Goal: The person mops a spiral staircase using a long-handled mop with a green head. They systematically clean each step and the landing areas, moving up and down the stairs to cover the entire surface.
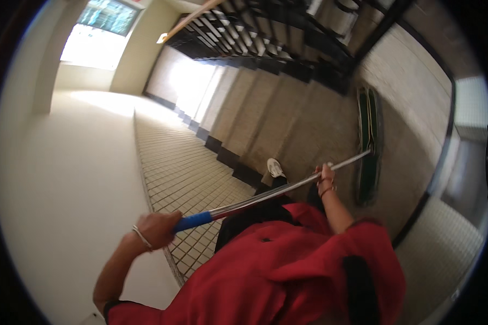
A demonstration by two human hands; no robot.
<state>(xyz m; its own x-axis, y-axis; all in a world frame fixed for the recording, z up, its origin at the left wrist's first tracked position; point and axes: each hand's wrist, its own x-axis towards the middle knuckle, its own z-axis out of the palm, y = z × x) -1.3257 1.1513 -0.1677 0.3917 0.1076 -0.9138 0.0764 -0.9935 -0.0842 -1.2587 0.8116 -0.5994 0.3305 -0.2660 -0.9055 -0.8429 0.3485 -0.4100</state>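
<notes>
A flat dust mop with a long metal pole [255, 199] slants across in front of my red shirt. My left hand [158, 228] is wrapped round the blue grip [194, 221] at the pole's upper end. Farther down, my right hand [325, 174] closes round the bare metal. The long green mop head [367, 146] lies on the landing floor [401, 135] to my right, its edges slightly blurred. One white shoe [275, 167] shows beside the pole, at the edge of the stairs.
Stairs [255, 108] run down ahead to the left, toward a bright window [100, 35]. A dark railing [238, 27] with a wooden handrail [192, 20] borders their far side. Tiled wall [184, 168] and a pale upper wall [87, 179] stand at left.
</notes>
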